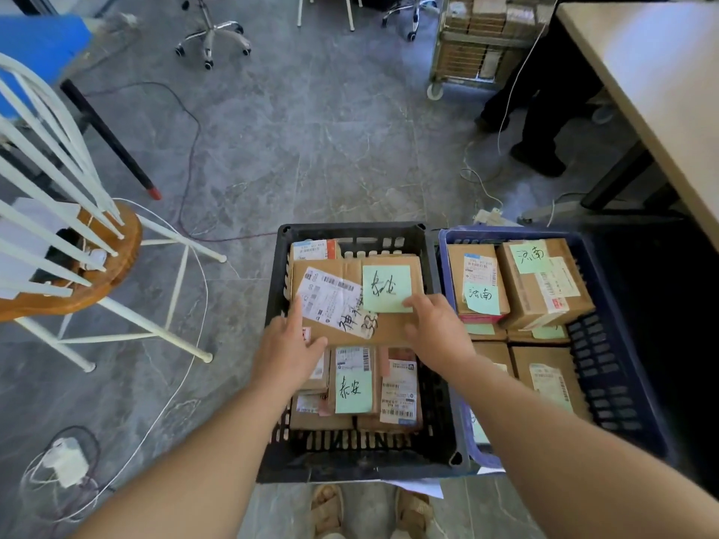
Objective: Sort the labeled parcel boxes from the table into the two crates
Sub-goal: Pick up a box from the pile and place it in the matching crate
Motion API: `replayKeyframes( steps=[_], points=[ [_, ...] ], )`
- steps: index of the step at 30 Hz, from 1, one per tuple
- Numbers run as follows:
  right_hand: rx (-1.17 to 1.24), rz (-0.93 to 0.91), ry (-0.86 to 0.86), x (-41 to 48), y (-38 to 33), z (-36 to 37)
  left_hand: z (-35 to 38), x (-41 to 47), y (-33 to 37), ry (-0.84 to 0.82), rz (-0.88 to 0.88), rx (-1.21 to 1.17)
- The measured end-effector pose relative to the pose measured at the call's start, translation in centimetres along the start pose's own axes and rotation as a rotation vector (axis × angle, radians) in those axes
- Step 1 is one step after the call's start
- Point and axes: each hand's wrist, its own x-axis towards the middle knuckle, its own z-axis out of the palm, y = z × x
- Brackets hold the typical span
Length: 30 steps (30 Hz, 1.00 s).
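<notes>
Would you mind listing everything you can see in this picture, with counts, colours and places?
Black crate: one, black, floor centre, full of parcels.
Blue crate: one, blue, right beside it.
Large box: one, brown with green note, atop the black crate's pile.
Smaller boxes: several, brown, in both crates.
White chair: one, wooden seat, left.
Office chair: one, chrome base, far.
Wire cart: one, holding boxes, far right.
Table: one, pale, right.
Cables: several, across the floor.
Sandals: a pair, tan, bottom edge.
Left hand: one, touching the large box's near left corner.
Right hand: one, resting on its near right corner.
</notes>
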Motion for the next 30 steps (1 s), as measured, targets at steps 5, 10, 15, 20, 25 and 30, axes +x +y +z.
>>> replayKeyframes(
  steps=[5, 10, 15, 20, 25, 30],
  points=[
    [-0.033, -0.069, 0.040, 6.2, -0.9, -1.7, -0.8, 6.4, 1.4, 0.023, 0.013, -0.020],
    [-0.103, -0.086, 0.000, 10.7, -0.8, -0.9, 0.4, 10.6, 1.4, 0.042, 0.000, 0.013],
    [-0.128, -0.086, -0.035, 12.7, -0.4, 0.2, 1.4, 11.7, 1.2, 0.041, 0.009, -0.049],
    [-0.095, -0.039, 0.022, 11.6, 0.0, 0.2, 1.6, 10.2, 1.0, 0.105, 0.019, -0.147],
    [-0.154, -0.030, 0.064, 7.9, 0.5, 0.8, 3.2, 4.9, 0.0, 0.172, -0.045, -0.119],
    [-0.225, -0.092, 0.019, 3.1, 2.1, 4.6, 7.1, -1.3, -1.7, 0.061, -0.049, -0.085]
  ],
)
